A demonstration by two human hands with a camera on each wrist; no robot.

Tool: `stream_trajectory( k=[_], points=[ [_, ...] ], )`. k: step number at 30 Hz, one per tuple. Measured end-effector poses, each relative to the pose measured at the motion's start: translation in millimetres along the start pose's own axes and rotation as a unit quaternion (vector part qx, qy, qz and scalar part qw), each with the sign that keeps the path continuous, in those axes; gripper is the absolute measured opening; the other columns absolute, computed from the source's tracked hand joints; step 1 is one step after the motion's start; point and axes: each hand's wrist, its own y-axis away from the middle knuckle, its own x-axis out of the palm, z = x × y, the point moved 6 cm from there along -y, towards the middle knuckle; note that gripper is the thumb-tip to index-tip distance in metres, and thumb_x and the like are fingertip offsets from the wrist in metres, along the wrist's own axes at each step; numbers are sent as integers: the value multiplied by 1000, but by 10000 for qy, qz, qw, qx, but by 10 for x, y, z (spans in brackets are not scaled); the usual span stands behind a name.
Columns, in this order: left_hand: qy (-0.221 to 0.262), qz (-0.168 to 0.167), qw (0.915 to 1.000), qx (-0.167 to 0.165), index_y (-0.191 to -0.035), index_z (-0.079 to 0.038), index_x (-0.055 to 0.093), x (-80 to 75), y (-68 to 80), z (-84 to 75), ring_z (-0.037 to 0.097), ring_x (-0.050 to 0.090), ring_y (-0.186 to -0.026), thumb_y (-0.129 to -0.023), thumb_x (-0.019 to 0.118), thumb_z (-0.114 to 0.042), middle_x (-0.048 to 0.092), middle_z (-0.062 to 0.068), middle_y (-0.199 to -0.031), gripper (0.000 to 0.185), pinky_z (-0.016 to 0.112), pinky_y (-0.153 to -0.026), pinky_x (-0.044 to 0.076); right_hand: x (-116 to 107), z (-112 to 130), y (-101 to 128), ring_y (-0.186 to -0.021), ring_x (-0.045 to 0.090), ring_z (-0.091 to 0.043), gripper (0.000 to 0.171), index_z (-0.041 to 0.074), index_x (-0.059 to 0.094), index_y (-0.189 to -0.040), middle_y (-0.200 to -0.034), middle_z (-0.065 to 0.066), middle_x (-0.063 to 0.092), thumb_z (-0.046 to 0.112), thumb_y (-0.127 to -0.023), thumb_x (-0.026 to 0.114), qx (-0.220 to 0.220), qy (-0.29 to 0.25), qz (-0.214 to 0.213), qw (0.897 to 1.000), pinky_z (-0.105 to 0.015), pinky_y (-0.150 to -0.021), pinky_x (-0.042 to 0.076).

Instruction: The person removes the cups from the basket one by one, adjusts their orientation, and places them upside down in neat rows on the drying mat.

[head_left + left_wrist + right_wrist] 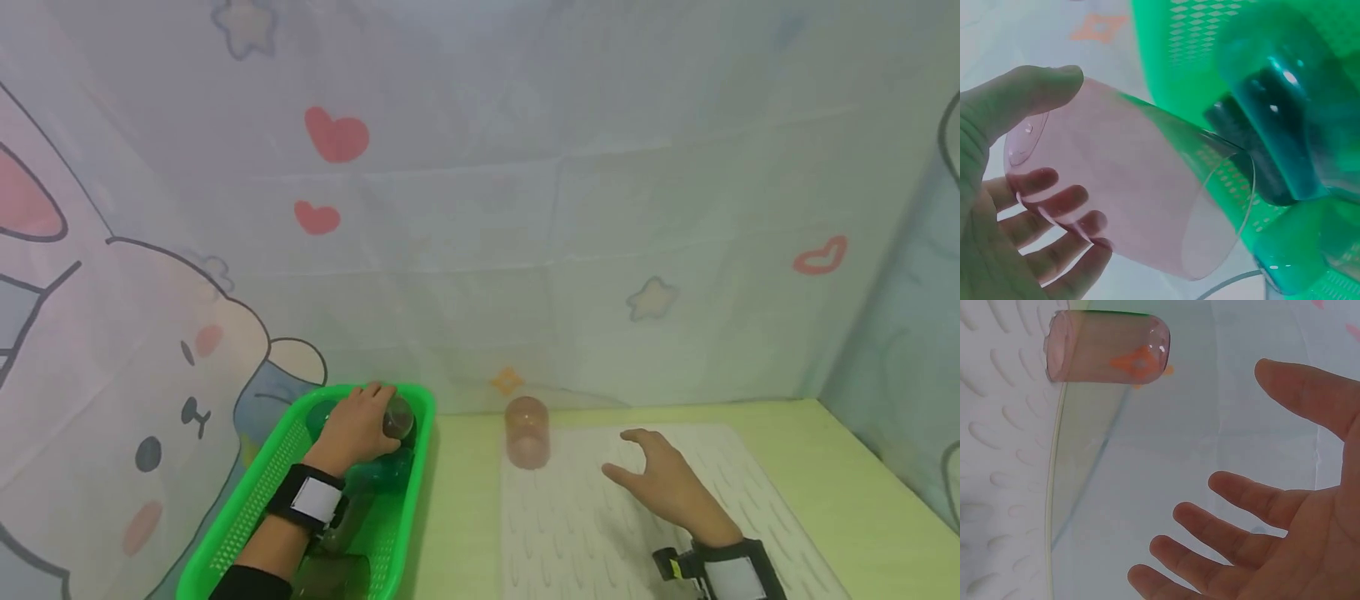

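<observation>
In the head view my left hand (358, 429) is over the far end of the green basket (425, 467), holding a clear pinkish cup (399, 418). The left wrist view shows that cup (1129, 181) tilted, its base toward the palm, thumb on one side and fingers on the other. Its open rim points toward the basket's contents. My right hand (667, 487) hovers above the white textured mat (577, 517), fingers spread and holding nothing. Another pink clear cup (527, 433) stands upside down at the mat's far left corner, left of the right hand.
Teal cups (381, 473) lie in the basket, with an olive-tinted cup (333, 575) at its near end. A dark cup (1254, 150) shows beside a teal one in the left wrist view. A printed cloth (480, 208) hangs behind the pale yellow table (461, 500).
</observation>
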Motion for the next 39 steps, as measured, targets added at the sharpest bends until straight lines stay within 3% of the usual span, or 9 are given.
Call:
stream_trajectory(
  k=[12, 20, 26, 30, 36, 39],
  points=[
    [842, -895, 9917, -368, -131, 1, 48, -230, 218, -189, 37, 53, -109, -73, 82, -30, 53, 20, -123, 74, 49, -76, 51, 70, 64, -20, -123, 39, -49, 70, -8, 44, -132, -133, -30, 43, 41, -87, 66, -57, -129, -22, 9999, -59, -93, 38],
    [1826, -948, 9772, -523, -134, -1, 46, -221, 273, -391, 31, 53, -111, -74, 81, -32, 51, 16, -127, 76, 47, -81, 50, 129, 51, -68, -118, 44, -46, 68, -5, 46, -132, -131, -26, 46, 37, -84, 71, -207, -257, -12, 9995, -55, -90, 43],
    [2935, -851, 9509, -493, -133, -2, 45, -210, 288, -575, 25, 55, -107, -76, 80, -31, 53, 11, -124, 73, 41, -81, 48, 148, 135, -74, -111, 51, -37, 61, -4, 49, -129, -126, -18, 52, 28, -82, 74, -579, -640, -188, 9961, -47, -89, 47],
    [3538, -697, 9316, -460, -135, -4, 43, -118, 261, -697, 23, 53, -109, -79, 77, -35, 51, 10, -127, 73, 39, -81, 48, 133, 171, -101, -109, 53, -35, 60, -3, 50, -128, -124, -16, 53, 25, -81, 75, -670, -711, -205, 9950, -46, -90, 46],
    [4422, -590, 8941, -408, -135, -5, 41, 91, 232, -852, 26, 51, -114, -81, 75, -34, 48, 11, -129, 70, 37, -88, 47, 179, 185, -97, -106, 53, -31, 59, 0, 51, -127, -121, -12, 54, 24, -80, 76, -674, -769, -167, 9946, -45, -88, 46],
    [4826, -588, 8725, -485, -132, -8, 42, 224, 222, -889, 26, 50, -115, -82, 75, -33, 48, 9, -127, 65, 37, -91, 46, 220, 235, -82, -107, 53, -31, 56, 0, 53, -125, -119, -11, 54, 22, -79, 77, -913, -823, -204, 9922, -45, -88, 46]
  ],
)
